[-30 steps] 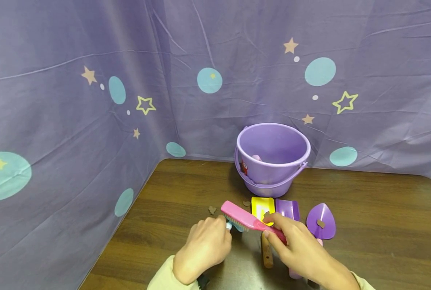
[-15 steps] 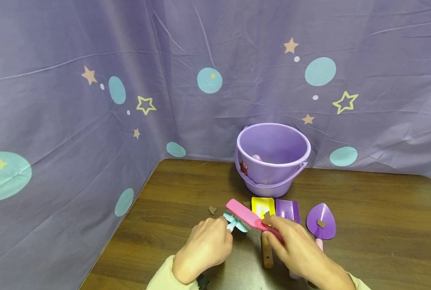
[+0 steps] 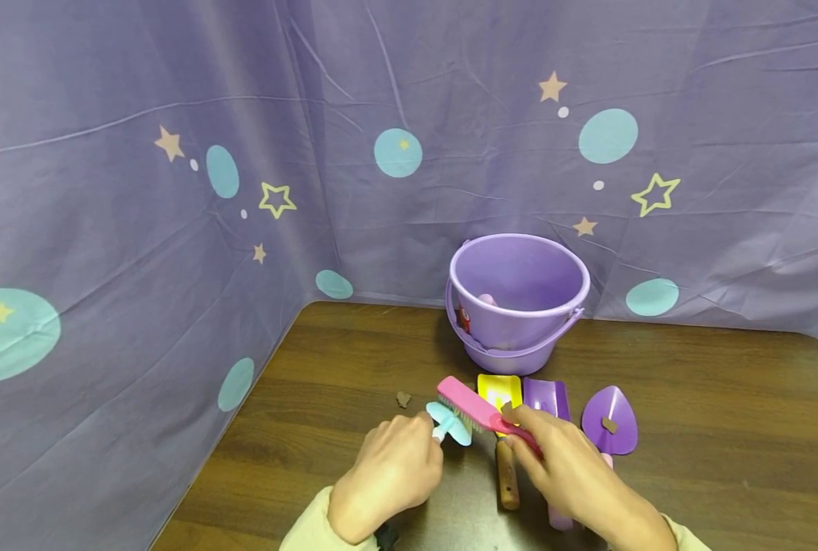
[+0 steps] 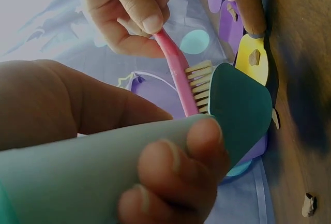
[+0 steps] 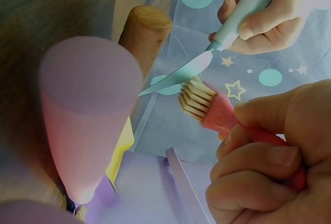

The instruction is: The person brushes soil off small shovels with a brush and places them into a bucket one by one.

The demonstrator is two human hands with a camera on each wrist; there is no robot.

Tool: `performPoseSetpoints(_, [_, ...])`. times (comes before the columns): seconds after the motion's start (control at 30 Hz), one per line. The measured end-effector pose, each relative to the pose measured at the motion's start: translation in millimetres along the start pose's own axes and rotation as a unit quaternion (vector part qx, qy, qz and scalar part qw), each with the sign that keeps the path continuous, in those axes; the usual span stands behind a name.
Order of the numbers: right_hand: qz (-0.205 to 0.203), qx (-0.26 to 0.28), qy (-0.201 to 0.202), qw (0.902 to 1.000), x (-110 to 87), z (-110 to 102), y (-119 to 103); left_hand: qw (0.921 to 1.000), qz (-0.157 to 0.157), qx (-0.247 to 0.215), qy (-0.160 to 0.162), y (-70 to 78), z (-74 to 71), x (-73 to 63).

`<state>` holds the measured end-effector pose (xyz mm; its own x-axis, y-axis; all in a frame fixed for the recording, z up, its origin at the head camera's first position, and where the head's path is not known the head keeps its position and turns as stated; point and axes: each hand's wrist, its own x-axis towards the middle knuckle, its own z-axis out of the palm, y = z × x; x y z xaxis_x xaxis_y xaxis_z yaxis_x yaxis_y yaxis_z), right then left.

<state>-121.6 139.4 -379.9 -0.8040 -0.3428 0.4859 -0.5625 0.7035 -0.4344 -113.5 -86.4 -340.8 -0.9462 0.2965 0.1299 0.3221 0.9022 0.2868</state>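
Observation:
My left hand [image 3: 391,467] grips a toy trowel [image 3: 455,428] by its pale handle, the light teal blade tilted above the table. In my right hand [image 3: 574,471] is a pink brush [image 3: 465,399], held by its red handle. The brush's pale bristles [image 5: 196,100] rest against the trowel blade, as the right wrist view shows. My left fingers [image 4: 160,167] curl round the handle in the left wrist view. Just beyond the brush lie a yellow scoop [image 3: 494,389] with a wooden handle [image 3: 507,474] and a purple scoop [image 3: 546,398], partly covered by my right hand.
A purple bucket [image 3: 519,337] stands at the back, with something pink inside. At right lies a purple spade [image 3: 608,409] bearing a brown flake [image 3: 609,425]. Another brown flake [image 3: 403,399] sits on the wooden table [image 3: 353,367]. A patterned curtain [image 3: 409,214] closes off the back and left.
The brush has shifted a little to the right across the trowel. The teal blade, largely hidden before, has turned into fuller view. Both hands keep their holds.

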Motion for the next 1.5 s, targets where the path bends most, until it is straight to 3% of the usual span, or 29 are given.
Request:
performPoseSetpoints(0.67, [0.011, 0.006, -0.008, 0.9999, 1.8, -2, 0, 0.9998, 0.015, -0.009, 0.014, 2.1, -3.2, -4.4])
performPoseSetpoints(0.97, [0.012, -0.017, -0.006, 0.9998, 1.1, -1, 2, 0.9996, 0.015, -0.017, 0.015, 3.9, -6.2, -6.6])
performPoseSetpoints(1.27, [0.04, -0.033, -0.042, 0.9978, 3.3, -10, 4, 0.9995, 0.019, -0.021, 0.013, 6.7, -9.7, -7.1])
performPoseSetpoints(1.37, [0.045, -0.019, -0.032, 0.9983, 4.5, -14, 5, 0.9994, 0.021, -0.015, 0.021, 6.7, -8.8, -6.3])
performPoseSetpoints(1.5, [0.017, 0.029, -0.004, 0.9994, 4.6, -18, 2, 0.9993, 0.021, -0.009, 0.03, 4.8, -6.9, -4.3])
